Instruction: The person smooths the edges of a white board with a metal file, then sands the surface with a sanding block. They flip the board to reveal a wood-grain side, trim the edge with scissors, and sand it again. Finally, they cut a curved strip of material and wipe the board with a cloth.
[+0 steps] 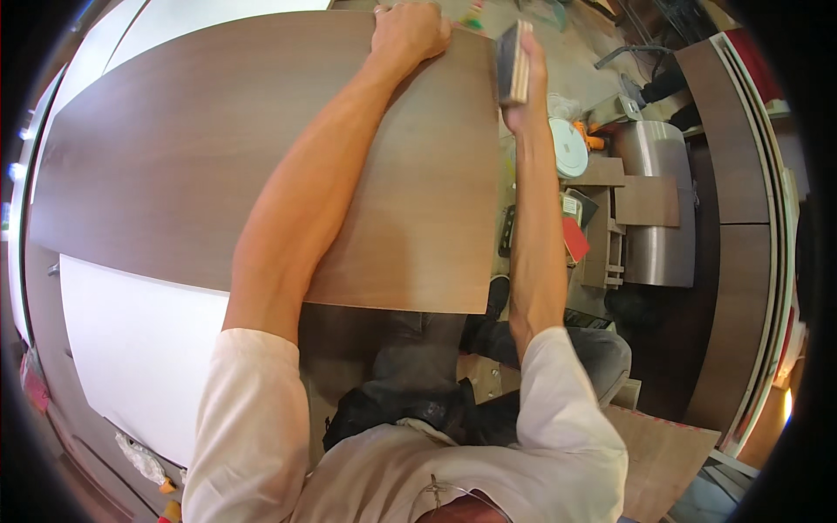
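Note:
A large brown wood-grain panel point(192, 148) lies in front of me, over a white board point(131, 349). My left hand point(408, 30) rests on the panel's far right corner, fingers curled over its far edge. My right hand point(523, 83) is raised just past the panel's right edge and grips a small rectangular block point(513, 61) with a dark face and pale wooden side, held upright. Both forearms reach out from the lower edge of the view.
Right of the panel the floor is cluttered: a round white lid point(568, 148), cardboard pieces point(645, 200), a metal cylinder point(658, 209), a red item point(574, 240). A dark cabinet point(741, 174) stands at far right. My legs in dark trousers point(427, 349) are below the panel.

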`<state>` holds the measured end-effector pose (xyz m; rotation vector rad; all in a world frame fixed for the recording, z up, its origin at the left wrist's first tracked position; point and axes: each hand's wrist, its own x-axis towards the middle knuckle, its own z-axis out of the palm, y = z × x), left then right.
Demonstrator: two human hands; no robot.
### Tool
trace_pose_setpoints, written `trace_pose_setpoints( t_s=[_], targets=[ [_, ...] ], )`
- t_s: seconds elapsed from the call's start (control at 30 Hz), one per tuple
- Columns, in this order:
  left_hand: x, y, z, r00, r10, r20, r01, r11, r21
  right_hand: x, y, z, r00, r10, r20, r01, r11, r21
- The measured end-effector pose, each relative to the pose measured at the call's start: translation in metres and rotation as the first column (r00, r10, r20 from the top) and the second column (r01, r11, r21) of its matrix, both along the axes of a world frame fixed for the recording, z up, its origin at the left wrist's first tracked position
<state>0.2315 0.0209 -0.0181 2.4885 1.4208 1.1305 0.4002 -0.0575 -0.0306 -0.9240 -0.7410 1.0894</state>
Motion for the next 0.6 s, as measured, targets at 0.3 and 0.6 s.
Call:
trace_pose_setpoints(
  t_s=[0.3,0.6],
  targets=[
    [0.001,0.001,0.001,0.999,0.005,-0.038,-0.008,0.998,-0.065,-0.008,-0.035,0.006,0.987,-0.053,0.150,0.078,0.983,-0.169],
    [0.008,0.003,0.003,0.999,-0.023,-0.036,0.019,0.995,-0.097,-0.018,-0.086,0.002,0.995,-0.090,0.037,0.093,0.991,-0.101]
  ],
)
